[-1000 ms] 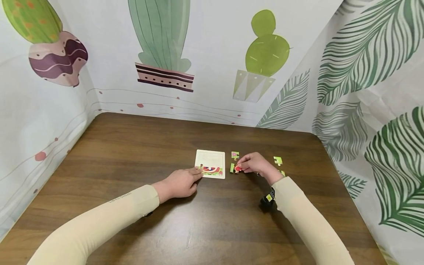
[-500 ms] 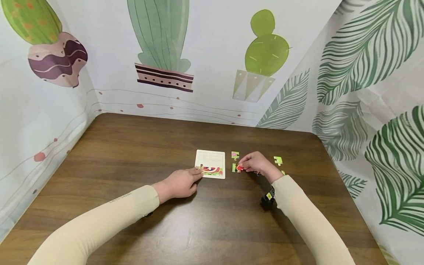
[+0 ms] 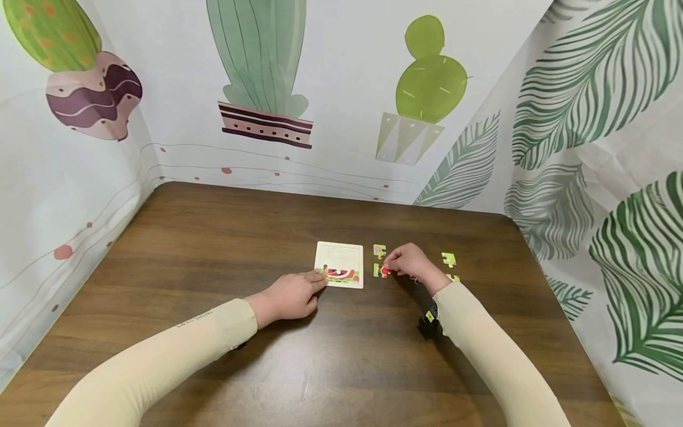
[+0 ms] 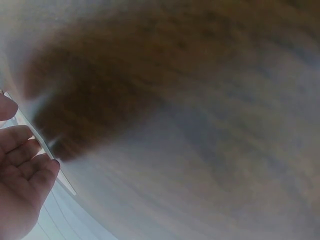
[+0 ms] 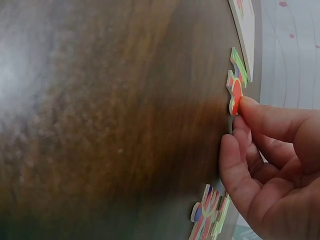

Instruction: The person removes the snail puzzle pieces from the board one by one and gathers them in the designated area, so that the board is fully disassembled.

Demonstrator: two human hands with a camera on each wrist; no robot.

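Note:
My left hand (image 3: 289, 295) rests its extended fingers on the left edge of a white puzzle board (image 3: 339, 254). Red and green picture pieces lie along the board's near side; the rest of its face is pale. In the left wrist view, the fingers (image 4: 31, 162) lie against the board's edge. To the right of the board, my right hand (image 3: 412, 261) pinches a red puzzle piece (image 3: 385, 271) at its right end. A green piece adjoins its left side. In the right wrist view, the thumb sits on the red piece (image 5: 236, 95); the other fingertips are partly hidden behind it.
A pink-and-green puzzle piece (image 3: 379, 250) lies just beyond the red one. Further right are a green piece (image 3: 449, 258) and another (image 3: 453, 277), partly covered by the wrist. More colourful pieces (image 5: 207, 215) lie below the hand in the right wrist view. Patterned fabric surrounds the wooden table (image 3: 240, 225).
The red piece and the green one beside it have shifted slightly right and straightened, with the right hand staying on the red piece. My left hand has kept its place on the board.

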